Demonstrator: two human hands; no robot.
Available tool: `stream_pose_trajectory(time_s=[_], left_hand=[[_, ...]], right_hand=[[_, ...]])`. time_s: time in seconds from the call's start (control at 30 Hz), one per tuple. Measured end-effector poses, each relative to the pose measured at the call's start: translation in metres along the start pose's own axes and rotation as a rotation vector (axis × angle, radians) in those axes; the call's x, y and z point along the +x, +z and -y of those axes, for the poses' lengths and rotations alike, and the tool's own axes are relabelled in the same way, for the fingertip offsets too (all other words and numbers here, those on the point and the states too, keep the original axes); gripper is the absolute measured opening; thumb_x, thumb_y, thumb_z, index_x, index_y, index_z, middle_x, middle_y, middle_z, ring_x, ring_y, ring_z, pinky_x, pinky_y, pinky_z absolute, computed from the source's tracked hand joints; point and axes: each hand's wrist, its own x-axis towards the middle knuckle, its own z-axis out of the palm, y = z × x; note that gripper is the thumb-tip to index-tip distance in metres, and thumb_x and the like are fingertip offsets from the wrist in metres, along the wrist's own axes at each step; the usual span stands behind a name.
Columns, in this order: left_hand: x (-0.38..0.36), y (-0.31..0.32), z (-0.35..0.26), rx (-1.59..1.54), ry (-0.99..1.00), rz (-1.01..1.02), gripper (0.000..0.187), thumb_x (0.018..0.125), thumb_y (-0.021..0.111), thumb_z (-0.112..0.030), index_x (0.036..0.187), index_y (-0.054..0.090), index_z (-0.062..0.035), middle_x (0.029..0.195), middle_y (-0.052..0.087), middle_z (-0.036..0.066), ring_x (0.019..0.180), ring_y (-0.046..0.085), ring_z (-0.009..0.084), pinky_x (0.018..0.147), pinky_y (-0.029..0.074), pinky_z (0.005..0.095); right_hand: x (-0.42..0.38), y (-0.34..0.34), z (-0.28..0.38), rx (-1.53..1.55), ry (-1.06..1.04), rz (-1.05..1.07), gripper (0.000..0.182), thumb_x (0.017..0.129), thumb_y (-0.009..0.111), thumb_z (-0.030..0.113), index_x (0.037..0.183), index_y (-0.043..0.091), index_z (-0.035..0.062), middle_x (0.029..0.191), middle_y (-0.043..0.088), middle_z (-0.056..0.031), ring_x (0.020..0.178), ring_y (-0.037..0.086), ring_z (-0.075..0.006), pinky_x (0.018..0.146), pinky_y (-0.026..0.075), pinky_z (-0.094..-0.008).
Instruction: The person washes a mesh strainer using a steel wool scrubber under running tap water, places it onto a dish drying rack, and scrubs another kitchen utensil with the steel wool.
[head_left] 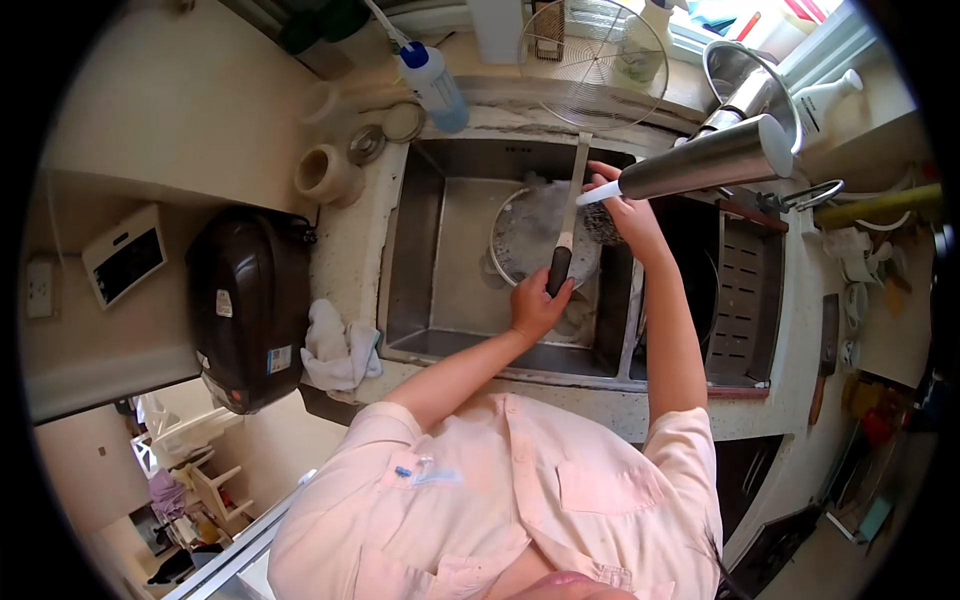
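Observation:
My left hand is closed around the black handle of a long tool with a flat metal blade. The blade points away from me over the sink, its far end near the back rim. Beside the blade, my right hand is closed around a dark, wiry scrubber, partly hidden by its fingers. A faucet with a white spout tip reaches over that hand. Beneath the tool, a round bowl with cloudy, sudsy water sits in the steel sink.
A wire strainer and a blue-capped bottle stand behind the sink. White cloths lie at its left, near a dark appliance. A slotted tray is on the right, and a knife lies farther right.

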Motion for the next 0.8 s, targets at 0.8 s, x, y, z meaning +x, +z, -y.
stream_pose_trajectory(time_s=[0.8], left_hand=[[0.069,0.021,0.058,-0.602,-0.098,0.492,0.016,0.089,0.055,-0.015,0.097,0.059,-0.0023,0.087,0.062,0.003,0.082,0.054,0.0071,0.074,0.042,0.0233]], right_hand=[[0.013,0.017,-0.002,-0.218,0.019,0.120,0.027,0.092,0.051,0.028,0.085,0.057,0.0023,0.071,0.053,0.0039,0.065,0.042,-0.0046,0.059,0.037,-0.0217]])
